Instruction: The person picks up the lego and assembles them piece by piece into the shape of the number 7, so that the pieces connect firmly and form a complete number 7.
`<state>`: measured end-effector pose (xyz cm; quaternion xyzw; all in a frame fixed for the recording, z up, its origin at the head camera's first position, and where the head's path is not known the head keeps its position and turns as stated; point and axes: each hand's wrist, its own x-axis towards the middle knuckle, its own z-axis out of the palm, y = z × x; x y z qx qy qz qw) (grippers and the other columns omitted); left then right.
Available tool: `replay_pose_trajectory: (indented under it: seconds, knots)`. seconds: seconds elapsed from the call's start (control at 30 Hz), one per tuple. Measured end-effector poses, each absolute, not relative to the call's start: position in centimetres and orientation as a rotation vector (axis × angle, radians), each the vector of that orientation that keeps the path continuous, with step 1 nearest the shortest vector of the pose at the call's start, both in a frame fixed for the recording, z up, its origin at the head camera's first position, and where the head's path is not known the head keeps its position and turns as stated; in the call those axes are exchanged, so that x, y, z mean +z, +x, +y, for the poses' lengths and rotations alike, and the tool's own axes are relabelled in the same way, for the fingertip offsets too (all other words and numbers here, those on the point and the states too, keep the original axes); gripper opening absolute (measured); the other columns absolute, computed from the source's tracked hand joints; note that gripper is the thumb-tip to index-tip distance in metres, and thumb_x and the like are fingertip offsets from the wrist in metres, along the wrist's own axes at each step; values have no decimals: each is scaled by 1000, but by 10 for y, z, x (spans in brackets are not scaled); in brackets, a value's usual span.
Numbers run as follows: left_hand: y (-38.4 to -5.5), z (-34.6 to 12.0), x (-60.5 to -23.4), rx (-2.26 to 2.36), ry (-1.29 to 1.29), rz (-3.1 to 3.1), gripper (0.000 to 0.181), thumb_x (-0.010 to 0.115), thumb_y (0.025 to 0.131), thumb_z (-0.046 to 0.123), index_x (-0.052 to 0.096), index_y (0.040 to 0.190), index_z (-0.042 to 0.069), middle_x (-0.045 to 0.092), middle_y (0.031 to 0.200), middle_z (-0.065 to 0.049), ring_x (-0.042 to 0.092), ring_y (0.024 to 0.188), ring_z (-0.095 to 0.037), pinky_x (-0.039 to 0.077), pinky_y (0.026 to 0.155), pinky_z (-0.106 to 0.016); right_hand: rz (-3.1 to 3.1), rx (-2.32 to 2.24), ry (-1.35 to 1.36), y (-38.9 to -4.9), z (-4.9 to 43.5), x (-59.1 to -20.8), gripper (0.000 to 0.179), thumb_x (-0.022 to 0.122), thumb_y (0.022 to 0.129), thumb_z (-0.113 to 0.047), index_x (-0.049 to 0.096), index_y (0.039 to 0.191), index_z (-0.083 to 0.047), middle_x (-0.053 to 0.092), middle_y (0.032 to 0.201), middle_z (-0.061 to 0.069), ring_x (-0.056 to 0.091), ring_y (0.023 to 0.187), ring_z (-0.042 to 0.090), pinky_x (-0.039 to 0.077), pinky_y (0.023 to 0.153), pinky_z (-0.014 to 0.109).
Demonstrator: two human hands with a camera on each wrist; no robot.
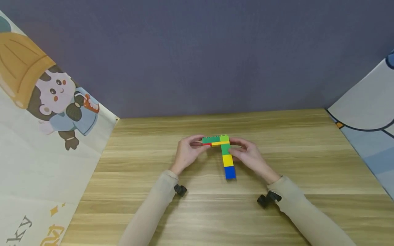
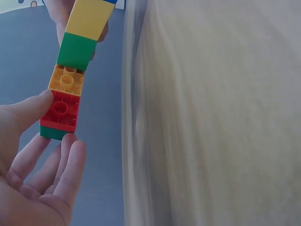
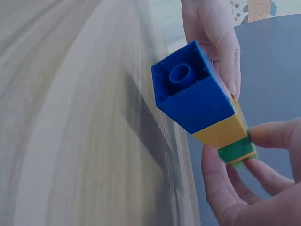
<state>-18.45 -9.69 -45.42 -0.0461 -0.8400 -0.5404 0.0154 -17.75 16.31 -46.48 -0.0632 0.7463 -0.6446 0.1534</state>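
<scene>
An L-shaped build of toy building blocks (image 1: 227,160) is held between both hands over the wooden table. Its long leg runs from green through yellow to a blue block (image 3: 197,103), whose hollow underside faces the right wrist camera. The short arm has dark green and lime blocks on top, with a red block (image 2: 61,110) and a yellow-orange block (image 2: 67,80) beneath. My left hand (image 1: 188,152) pinches the short arm's outer end, thumb on the red block. With thumb and fingers, my right hand (image 1: 248,153) grips the build near the corner, around the green block (image 3: 235,149).
The wood-grain table (image 1: 197,218) spreads under both forearms. A dark grey-blue panel (image 1: 197,58) stands along its back edge. Cartoon-printed sheets border the left side (image 1: 55,136) and right side (image 1: 369,109). Small black devices are strapped to both wrists.
</scene>
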Motion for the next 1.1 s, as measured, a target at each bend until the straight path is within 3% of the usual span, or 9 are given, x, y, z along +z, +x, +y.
replay_pose_trajectory:
  seconds: [0.33,0.57,1.1]
  knots:
    - [-196,-99,-461,-1643,-88,-2709,49,90,88,24,75,132,8,78,126,-14,80,101,-27,66,76,-33,2220,-1744,-195,-186,159,-468,58,66,104,-13,47,157,1,50,160,25,71,119,34,65,86,37]
    - [-202,-100,-464,-1631,-60,-2735,48,90,88,23,76,131,8,79,123,-13,78,108,-28,65,86,-33,2177,-1728,-143,-193,157,-473,60,67,104,-14,46,159,-2,50,162,22,70,122,32,64,92,37]
    - [-209,-98,-466,-1634,-102,-2773,49,89,90,20,74,133,4,78,127,-15,78,110,-29,65,89,-34,2182,-1774,-99,-193,152,-478,60,68,103,-13,47,157,2,51,159,26,68,124,34,64,92,35]
